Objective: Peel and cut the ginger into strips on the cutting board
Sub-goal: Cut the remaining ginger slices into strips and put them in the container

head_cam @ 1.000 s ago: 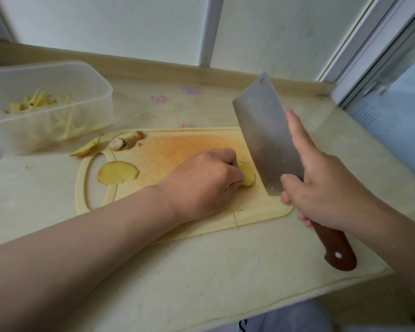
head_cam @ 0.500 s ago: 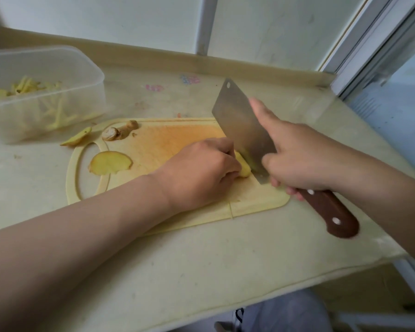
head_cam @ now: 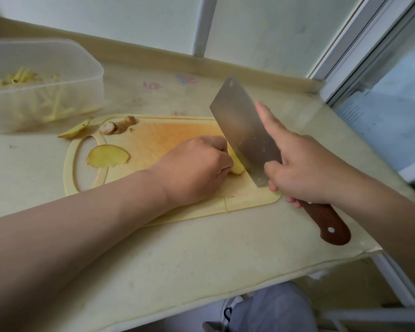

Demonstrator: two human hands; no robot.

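Observation:
On the yellow cutting board (head_cam: 168, 137), my left hand (head_cam: 197, 168) holds down a peeled ginger piece (head_cam: 236, 165) with curled fingers. My right hand (head_cam: 302, 168) grips the brown handle of a steel cleaver (head_cam: 244, 130), index finger stretched along the blade's side. The blade's edge rests on the ginger just right of my left fingertips. A flat ginger slice (head_cam: 108, 155) lies over the board's handle cut-out. A brown ginger knob with peel (head_cam: 116, 125) sits at the board's far left corner.
A clear plastic container (head_cam: 41, 92) with several ginger strips stands at the back left. Another ginger slice (head_cam: 73, 131) lies on the counter beside it. The counter's edge runs close to the right, by a window frame (head_cam: 359, 51).
The cleaver came down from a raised position on the right onto the ginger next to my left fingers. My left hand stayed on the ginger.

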